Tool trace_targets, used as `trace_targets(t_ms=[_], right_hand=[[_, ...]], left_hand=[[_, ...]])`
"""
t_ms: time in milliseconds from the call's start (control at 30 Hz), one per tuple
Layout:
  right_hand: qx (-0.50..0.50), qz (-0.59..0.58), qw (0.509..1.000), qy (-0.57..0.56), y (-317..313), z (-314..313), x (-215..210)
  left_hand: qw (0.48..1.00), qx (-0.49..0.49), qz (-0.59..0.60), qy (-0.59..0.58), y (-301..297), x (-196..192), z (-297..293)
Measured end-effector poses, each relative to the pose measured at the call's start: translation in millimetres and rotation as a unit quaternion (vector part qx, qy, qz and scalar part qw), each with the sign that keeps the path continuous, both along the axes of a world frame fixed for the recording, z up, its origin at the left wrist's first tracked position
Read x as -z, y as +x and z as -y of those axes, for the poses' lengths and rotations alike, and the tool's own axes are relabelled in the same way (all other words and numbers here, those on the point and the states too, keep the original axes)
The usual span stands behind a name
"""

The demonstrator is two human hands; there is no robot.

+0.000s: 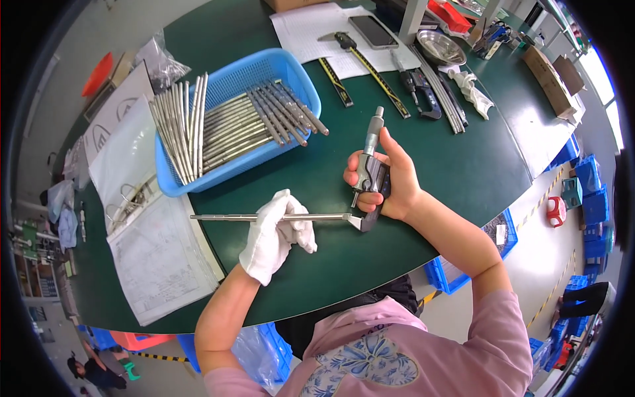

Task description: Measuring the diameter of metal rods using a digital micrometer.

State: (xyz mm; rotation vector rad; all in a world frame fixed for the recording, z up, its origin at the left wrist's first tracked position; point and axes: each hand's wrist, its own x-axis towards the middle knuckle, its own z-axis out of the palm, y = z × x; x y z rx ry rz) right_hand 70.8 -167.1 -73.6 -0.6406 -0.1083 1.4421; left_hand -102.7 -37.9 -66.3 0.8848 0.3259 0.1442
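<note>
My left hand (272,237), in a white cotton glove, is closed around a slender metal rod (231,217) held level above the green table. Bare, my right hand (395,173) grips a micrometer (372,165) by its dark frame, thumb up along the silver thimble. The rod's right end lies at the micrometer's lower jaw; whether both jaws touch it I cannot tell. Just beyond my hands a blue plastic basket (305,79) holds many similar rods (228,129), some laid crosswise on top.
An open ring binder (159,264) with papers lies on the left. Toward the back are a caliper (370,63), a phone (374,32), a second micrometer (420,89), more long rods (440,89), a metal bowl (441,47) and a crumpled white glove (473,92). A cardboard box (550,78) stands far right.
</note>
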Motion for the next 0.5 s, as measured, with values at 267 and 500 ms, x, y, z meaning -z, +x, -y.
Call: trace_targets(t_ms=[267,500], right_hand=[[-0.048,-0.003,0.998,-0.037,-10.7,-3.7,-0.7],[-0.012,-0.004,0.996,-0.084,-15.4,-12.8,-5.5]], left_hand=[[0.997,0.056,-0.038,0.035,-4.3,6.0,9.0],[0.986,0.077,-0.077,0.126,-11.4,-1.5,13.8]])
